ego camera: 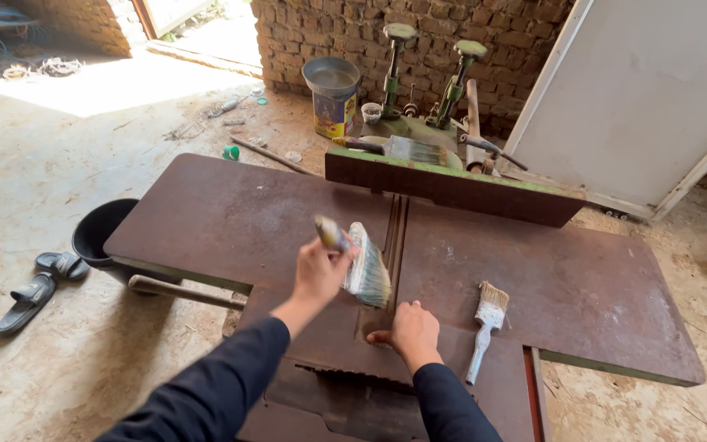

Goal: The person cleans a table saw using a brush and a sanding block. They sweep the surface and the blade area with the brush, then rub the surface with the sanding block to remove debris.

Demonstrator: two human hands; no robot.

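My left hand (319,270) grips the handle of a wide paintbrush (363,263), its pale bristles pointing down over the centre slot of a rusty brown metal machine table (231,221). My right hand (413,331) rests flat on the table near the front of the slot, fingers curled at a small opening. A second, smaller brush with a white handle (485,327) lies on the table just right of my right hand. Both arms wear dark sleeves.
A raised fence (452,185) crosses the table's back, with a third brush (407,150) and green machine parts (460,78) behind. A paint tin with a metal bowl (333,94), a black tub (100,233), sandals (38,286), a brick wall and a white board (648,98) surround it.
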